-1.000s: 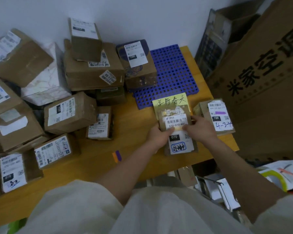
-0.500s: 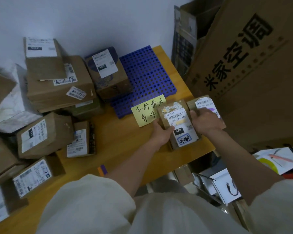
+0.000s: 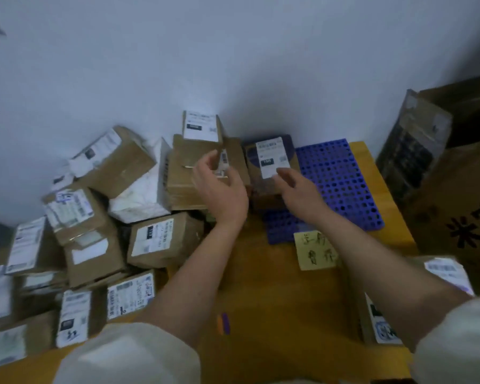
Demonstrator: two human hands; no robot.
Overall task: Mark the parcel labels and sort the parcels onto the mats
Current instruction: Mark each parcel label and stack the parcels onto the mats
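Both hands are reaching over the surface (image 3: 261, 286) — the left hand (image 3: 222, 187) and right hand (image 3: 298, 187) are apart, fingers loose, holding nothing, near the dark-topped parcel (image 3: 272, 167) on the blue mat (image 3: 341, 184).

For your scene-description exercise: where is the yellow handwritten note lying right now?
In the head view the yellow note lies flat on the wooden table, right of centre, just in front of the blue mat and beside the right forearm.
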